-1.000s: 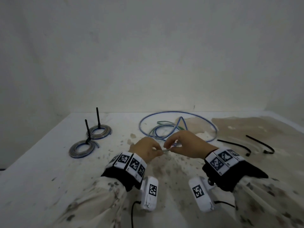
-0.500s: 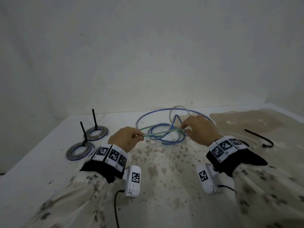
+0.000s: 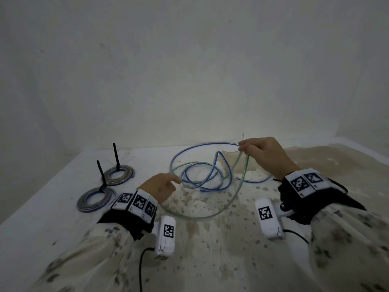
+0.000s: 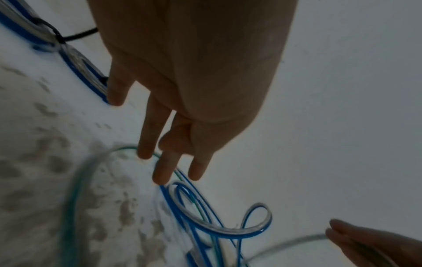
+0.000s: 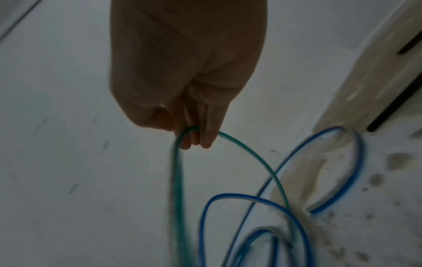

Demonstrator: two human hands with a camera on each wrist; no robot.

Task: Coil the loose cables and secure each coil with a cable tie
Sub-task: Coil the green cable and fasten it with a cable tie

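Observation:
A thin green cable (image 3: 210, 216) hangs in a long slack loop from my right hand (image 3: 242, 146), which pinches it raised above the back of the table. In the right wrist view the green cable (image 5: 177, 180) bends over the fingertips of the right hand (image 5: 194, 137). A loose blue cable (image 3: 214, 165) lies tangled on the table beneath. My left hand (image 3: 174, 182) hovers low at the tangle's left edge. Its fingers (image 4: 162, 171) are straight over the green strand and the blue cable (image 4: 219, 233), gripping nothing.
Two finished coils (image 3: 120, 175) (image 3: 95, 199) lie at the left of the white table (image 3: 63, 165), each with a black tie sticking up. Loose black cable ties (image 5: 392, 106) lie at the right, near my right wrist. A wall stands close behind the table.
My right hand has risen and moved right and back, drawing the green cable up into a hanging loop. My left hand let go of its pinch, straightened its fingers and dropped slightly.

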